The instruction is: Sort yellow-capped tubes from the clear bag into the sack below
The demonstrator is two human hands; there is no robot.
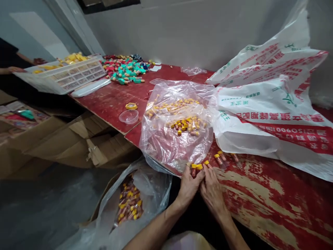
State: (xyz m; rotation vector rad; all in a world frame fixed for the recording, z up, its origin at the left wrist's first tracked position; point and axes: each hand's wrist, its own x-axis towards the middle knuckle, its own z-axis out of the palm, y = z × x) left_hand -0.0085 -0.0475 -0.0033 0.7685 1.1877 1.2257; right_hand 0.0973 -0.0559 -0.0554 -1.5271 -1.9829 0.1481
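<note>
At the table's near edge, my left hand is closed around a couple of small clear tubes with yellow caps and reddish contents. My right hand presses up against it, its fingers bent over another yellow-capped tube. Its fingertips are partly hidden, but they look closed on that tube. Just right of my hands, several more capped tubes lie on the red tabletop. Beyond my hands, a clear plastic bag lies spread out with many such tubes in it.
A white printed sack covers the right side. Below the table edge, an open bag of capped tubes sits in a box. A clear tub, a pile of small colourful figures and a white crate stand farther left, beside another person.
</note>
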